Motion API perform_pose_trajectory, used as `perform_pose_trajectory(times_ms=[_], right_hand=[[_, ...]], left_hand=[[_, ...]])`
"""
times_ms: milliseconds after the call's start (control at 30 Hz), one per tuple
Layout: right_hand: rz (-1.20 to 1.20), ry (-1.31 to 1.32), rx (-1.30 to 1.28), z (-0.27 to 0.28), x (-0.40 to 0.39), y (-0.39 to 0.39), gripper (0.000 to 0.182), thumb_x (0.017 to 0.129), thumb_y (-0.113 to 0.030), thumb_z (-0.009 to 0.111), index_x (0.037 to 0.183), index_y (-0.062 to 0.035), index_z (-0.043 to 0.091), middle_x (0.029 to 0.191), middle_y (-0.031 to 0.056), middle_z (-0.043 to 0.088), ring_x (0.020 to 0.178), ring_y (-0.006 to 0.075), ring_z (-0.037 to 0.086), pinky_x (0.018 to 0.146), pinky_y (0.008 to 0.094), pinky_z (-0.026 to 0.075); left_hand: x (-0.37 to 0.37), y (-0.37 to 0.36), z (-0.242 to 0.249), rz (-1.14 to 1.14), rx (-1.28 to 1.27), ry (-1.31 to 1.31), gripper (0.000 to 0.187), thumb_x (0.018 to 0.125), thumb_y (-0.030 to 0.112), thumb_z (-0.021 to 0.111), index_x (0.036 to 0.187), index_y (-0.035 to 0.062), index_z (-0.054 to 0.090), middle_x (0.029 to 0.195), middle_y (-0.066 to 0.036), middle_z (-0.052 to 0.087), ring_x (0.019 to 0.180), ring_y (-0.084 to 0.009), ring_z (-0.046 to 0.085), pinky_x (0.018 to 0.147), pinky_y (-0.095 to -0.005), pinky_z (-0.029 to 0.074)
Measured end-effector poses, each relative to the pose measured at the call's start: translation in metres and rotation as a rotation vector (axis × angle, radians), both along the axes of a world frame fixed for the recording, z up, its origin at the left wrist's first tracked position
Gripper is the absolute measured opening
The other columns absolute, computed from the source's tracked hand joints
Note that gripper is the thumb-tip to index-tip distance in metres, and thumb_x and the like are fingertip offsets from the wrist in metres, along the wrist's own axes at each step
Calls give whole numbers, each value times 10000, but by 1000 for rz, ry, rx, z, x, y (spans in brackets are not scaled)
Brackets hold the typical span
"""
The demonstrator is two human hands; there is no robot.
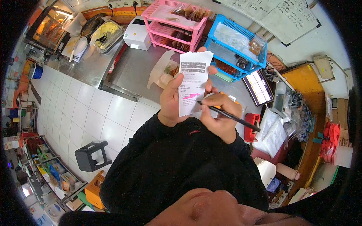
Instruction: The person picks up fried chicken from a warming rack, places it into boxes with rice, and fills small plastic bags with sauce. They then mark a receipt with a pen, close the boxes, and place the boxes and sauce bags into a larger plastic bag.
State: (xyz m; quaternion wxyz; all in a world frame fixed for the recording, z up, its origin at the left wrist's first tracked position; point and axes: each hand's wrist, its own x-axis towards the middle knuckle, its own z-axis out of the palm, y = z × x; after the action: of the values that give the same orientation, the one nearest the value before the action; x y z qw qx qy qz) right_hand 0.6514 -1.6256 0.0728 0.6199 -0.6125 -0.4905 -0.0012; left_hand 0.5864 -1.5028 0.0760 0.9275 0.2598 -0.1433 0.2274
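Observation:
A printed paper receipt (193,81) with a pink highlighted line lies across the palm of my left hand (170,100), whose thumb and fingers hold it by the edges. My right hand (222,116) grips a black pen (241,121), its tip at the receipt's lower right part, close to the pink mark. Behind the receipt, on the metal counter (132,73), sits a food pack (169,73) on white paper, partly hidden by my left hand and the receipt.
Pink stacked trays (175,24) and blue stacked trays (235,43) hold packets at the back. A white label printer (137,33) stands left of them. To the right are a tablet-like screen (258,87), a red device (252,127) and plastic bags (269,132). A black stool (92,156) stands on the tiled floor.

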Motion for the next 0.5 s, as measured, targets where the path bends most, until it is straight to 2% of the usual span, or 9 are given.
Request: perform_pose_trajectory(times_ms=[200, 367, 467, 500], right_hand=[[21, -21, -50, -3, 1, -3, 137, 677, -26, 684, 789, -26, 605, 730, 97, 635, 680, 196, 651, 633, 265, 501], [-24, -63, -20, -2, 1, -2, 129, 674, -16, 676, 775, -33, 598, 712, 100, 629, 635, 181, 640, 581, 257, 491], [28, -77, -86, -1, -3, -6, 125, 672, -10, 670, 769, -28, 594, 701, 96, 624, 624, 178, 634, 562, 258, 487], [42, -7, -70, -3, -3, -9, 127, 670, -5, 667, 771, -22, 592, 703, 94, 624, 621, 176, 632, 563, 257, 486]], left_hand=[[2, 1, -2, -6, -6, 9, 658, 920, 382, 368, 1446, 65, 134, 1254, -175, 470, 886, -193, 556, 913, -428, 424], [2, 2, -4, -10, 9, 0, 658, 923, 403, 366, 1448, 78, 137, 1252, -165, 471, 891, -192, 551, 919, -444, 416], [2, 1, -5, -48, -24, -15, 655, 925, 409, 366, 1448, 87, 140, 1258, -158, 464, 894, -188, 547, 922, -455, 410], [3, 1, -5, -43, -42, -7, 649, 927, 402, 370, 1445, 87, 139, 1230, -161, 462, 882, -196, 538, 899, -470, 425]])
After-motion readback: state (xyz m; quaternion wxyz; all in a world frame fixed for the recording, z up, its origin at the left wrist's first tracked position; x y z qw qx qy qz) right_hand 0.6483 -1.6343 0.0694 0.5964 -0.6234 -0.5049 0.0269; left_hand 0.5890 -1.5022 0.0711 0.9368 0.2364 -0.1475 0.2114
